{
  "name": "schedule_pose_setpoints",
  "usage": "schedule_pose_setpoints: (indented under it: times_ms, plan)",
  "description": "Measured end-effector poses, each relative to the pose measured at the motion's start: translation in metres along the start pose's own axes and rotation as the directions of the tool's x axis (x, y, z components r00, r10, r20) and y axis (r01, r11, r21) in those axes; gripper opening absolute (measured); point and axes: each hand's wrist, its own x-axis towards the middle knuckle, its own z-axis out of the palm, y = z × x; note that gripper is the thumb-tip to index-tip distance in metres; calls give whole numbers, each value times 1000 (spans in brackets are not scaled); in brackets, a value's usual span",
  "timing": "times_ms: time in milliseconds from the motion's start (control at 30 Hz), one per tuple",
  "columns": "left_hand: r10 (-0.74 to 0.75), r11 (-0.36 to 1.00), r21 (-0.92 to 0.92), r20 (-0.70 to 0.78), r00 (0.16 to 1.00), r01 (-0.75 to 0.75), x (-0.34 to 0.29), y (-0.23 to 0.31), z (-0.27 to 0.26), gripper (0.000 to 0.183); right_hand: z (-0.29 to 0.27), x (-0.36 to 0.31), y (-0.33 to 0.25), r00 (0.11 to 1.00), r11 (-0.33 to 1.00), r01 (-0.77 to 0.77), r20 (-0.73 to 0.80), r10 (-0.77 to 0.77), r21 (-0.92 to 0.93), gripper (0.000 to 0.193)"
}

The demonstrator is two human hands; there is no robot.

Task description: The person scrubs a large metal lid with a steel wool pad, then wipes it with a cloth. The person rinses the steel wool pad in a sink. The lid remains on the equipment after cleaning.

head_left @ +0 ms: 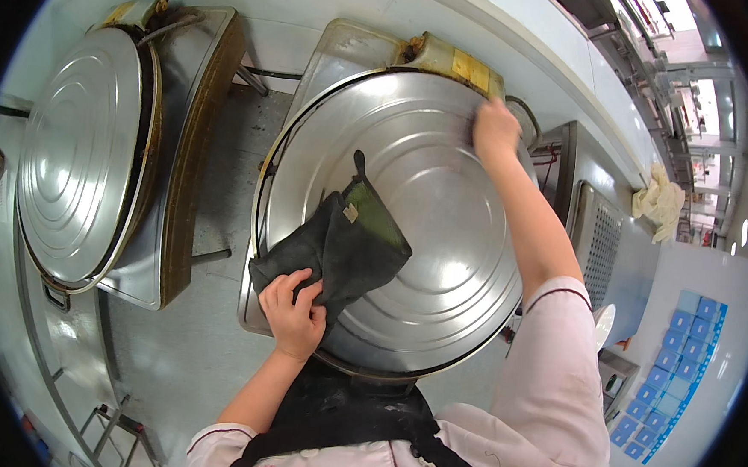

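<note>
A large round metal lid (443,229) with ringed ridges covers the pan-like appliance in front of me. On its left part lies a black oven mitt (330,244) with a green lining, a small tag and a hanging loop. My left hand (293,316) grips the mitt's near end with curled fingers. My right hand (495,131) is at the lid's far right edge, its fingers closed and blurred. Whatever it may hold is hidden; a dark smudge shows on the metal beside it.
A second lidded round appliance (83,156) stands at the left on a steel base. The yellowed hinge housing (457,63) sits behind my lid. To the right are a perforated steel tray (601,247), a pale cloth (659,204) and a blue wall chart (669,376).
</note>
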Motion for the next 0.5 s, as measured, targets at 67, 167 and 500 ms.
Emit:
schedule_pose_setpoints:
  times_ms: [67, 167, 500]
  plan:
    - [1, 1000, -24, 11, 1000, -1, 1, 4, 3, 36, 15, -8, 27, 997, 995, -69, 17, 71, -73, 14]
    - [7, 1000, -15, 20, 1000, -6, 3, 4, 3, 35, -12, 10, -25, 1000, 999, -31, 4, 31, 16, 13]
    - [-8, 1000, -10, 2, 1000, 8, 4, 2, 2, 37, 1, 2, 7, 998, 996, 2, 57, 3, -93, 14]
